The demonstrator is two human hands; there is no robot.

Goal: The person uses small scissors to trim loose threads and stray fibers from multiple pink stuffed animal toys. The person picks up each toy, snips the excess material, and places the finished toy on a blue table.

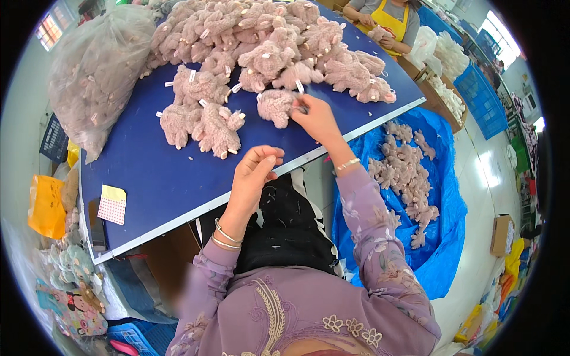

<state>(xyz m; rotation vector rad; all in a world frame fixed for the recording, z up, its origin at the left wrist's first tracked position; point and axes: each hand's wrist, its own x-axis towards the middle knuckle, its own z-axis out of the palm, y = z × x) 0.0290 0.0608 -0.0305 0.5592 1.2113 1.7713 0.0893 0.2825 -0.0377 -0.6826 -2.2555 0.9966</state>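
My right hand (316, 120) reaches over the blue table and grips the edge of a small pinkish-grey plush toy (275, 108) between thumb and fingers. A white tag (300, 87) stands up by that hand. My left hand (255, 169) is near the table's front edge, its thumb and fingers brought together; whatever they hold, if anything, is too small to make out. Left of the gripped toy lie several more plush toys (217, 129) with white tags. Beyond them a large heap of the same toys (261, 35) covers the far part of the table.
The blue table (154, 190) has a pale metal edge. A clear bag of plush toys (101, 71) leans at its left, near a dotted sticker sheet (112, 205). At right a blue sack (439, 261) holds more toys. A co-worker in a yellow apron (389, 22) handles a toy at the far right.
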